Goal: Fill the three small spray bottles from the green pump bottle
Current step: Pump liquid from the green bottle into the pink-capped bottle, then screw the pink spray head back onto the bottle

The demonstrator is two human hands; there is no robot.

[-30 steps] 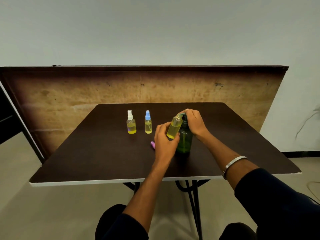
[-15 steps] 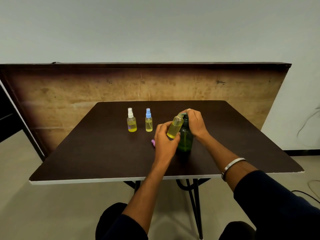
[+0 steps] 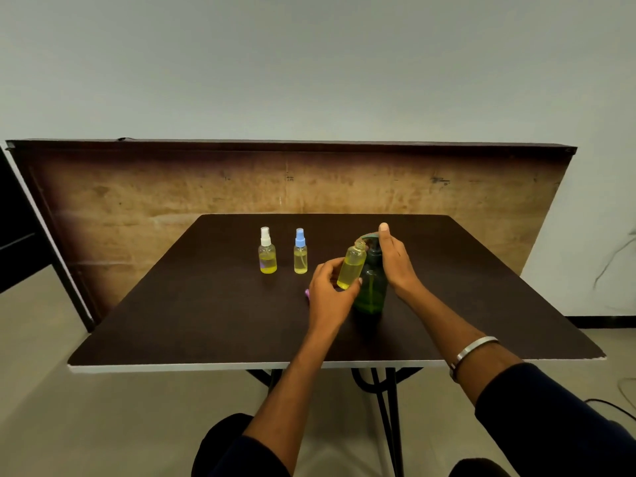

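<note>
head view: left hand (image 3: 328, 297) grips open small bottle (image 3: 351, 266), tilted, mouth at spout of green pump bottle (image 3: 371, 287) on table (image 3: 206, 304); right hand (image 3: 395, 259) fingers straight on pump head. tip: keep mouth under spout, press slow w/ short strokes; capped bottles (image 3: 267, 254) well left

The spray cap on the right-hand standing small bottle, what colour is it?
Light blue spray cap, clearest in the head view.
</note>
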